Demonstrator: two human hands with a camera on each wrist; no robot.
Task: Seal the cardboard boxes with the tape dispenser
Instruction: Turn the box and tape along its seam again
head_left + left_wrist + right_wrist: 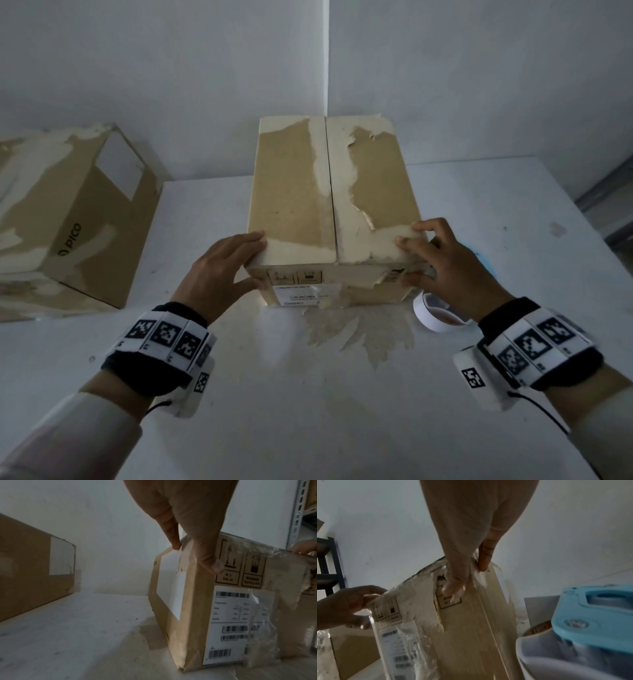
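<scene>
- A cardboard box [334, 212] stands on a white tabletop [308, 411], near the middle, close to a wall corner.
- Its two top flaps are down and meet along a centre seam; the surface is patchy where paper has torn away.
- The left hand [222, 267] grips the box's near left corner, fingers on the top edge and thumb [209, 562] pressed on the front face beside printed handling symbols.
- The right hand [442, 263] grips the near right corner the same way, fingers curled over the top edge and thumb on the front face.
- A white barcode label [228, 622] is on the front face of the box, partly under crinkled clear tape.
- A tape dispenser [590, 622] with a light blue body lies on the tabletop just beside the box's right side, below the right wrist; in the head view only its white tape roll [435, 313] shows.
- A second cardboard box [68, 219] lies well apart on the left of the tabletop, with "PICO" printed on one side.
- Both wrists wear bands with black-and-white square markers [164, 334].
- Scraps of torn brown paper residue [363, 332] mark the tabletop in front of the box.
</scene>
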